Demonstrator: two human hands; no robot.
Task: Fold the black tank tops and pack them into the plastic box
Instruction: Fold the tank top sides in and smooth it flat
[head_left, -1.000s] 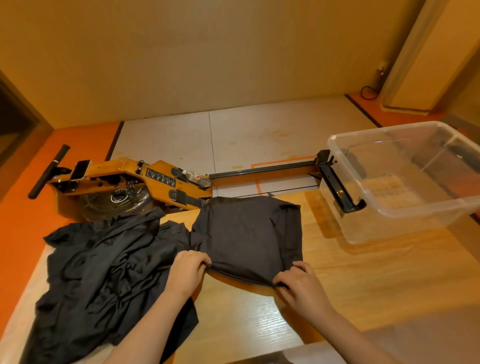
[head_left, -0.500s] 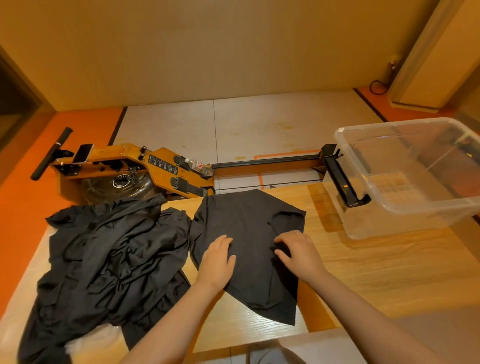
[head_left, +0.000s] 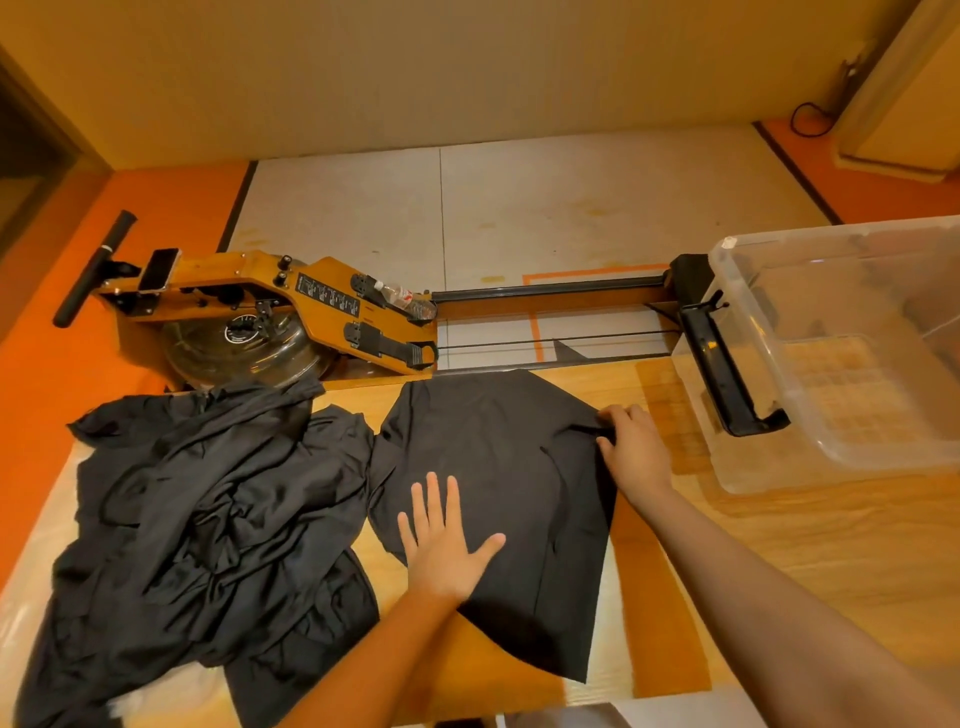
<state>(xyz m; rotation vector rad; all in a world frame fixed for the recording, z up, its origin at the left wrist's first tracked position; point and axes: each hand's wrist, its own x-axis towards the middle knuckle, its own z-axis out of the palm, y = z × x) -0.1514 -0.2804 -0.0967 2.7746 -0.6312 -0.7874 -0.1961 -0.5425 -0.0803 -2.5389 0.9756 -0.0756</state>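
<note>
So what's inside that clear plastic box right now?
Nothing packed shows inside the plastic box; the wooden table shows through its clear floor. Its right end lies outside the frame.

This looks like a workout room in a home. A wooden rowing machine (head_left: 291, 312) with a round water tank (head_left: 244, 353) sits on the floor just past the wooden table (head_left: 831, 545). The orange floor (head_left: 156, 208) has pale mats (head_left: 571, 208) on it. The walls (head_left: 415, 67) are plain yellow.
</note>
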